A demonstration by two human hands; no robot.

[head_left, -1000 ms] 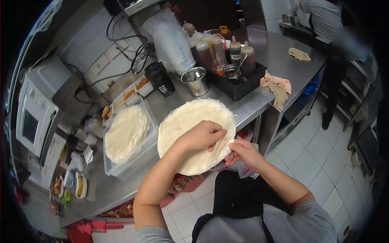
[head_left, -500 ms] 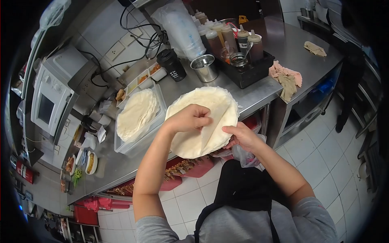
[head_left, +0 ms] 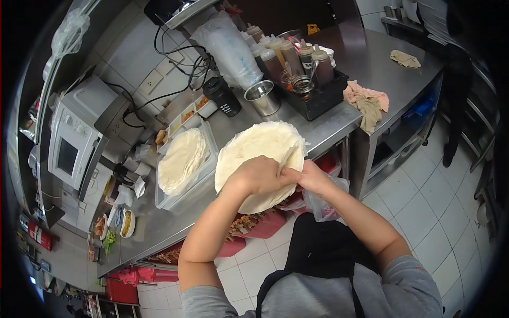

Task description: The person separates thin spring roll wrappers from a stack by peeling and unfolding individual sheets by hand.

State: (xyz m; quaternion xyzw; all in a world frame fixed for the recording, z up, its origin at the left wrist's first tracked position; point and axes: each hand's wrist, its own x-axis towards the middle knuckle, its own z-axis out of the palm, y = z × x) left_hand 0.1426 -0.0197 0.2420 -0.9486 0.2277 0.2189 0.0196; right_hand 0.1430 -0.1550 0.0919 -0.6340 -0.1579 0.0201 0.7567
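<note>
A stack of round, pale flatbreads (head_left: 249, 143) is held in front of me, over the counter's front edge. My left hand (head_left: 261, 176) lies over the stack, its fingers closed on the lifted edge of the top flatbread near the right side. My right hand (head_left: 313, 177) grips the stack's right rim, and the fingertips of both hands meet there. To the left, a second pile of flatbreads (head_left: 183, 159) lies in a clear plastic container (head_left: 205, 168) on the counter.
Behind the stack stand a metal cup (head_left: 263, 100), a black cup (head_left: 222, 96) and a black tray (head_left: 321, 100) with squeeze bottles. Cloths (head_left: 367, 103) hang at the counter's corner. A microwave (head_left: 71, 151) is at the left. Another person (head_left: 436, 21) stands at the upper right.
The left hand first lifted a fold of the top flatbread, then moved right and down to meet the right hand at the rim. The whole view has shifted slightly.
</note>
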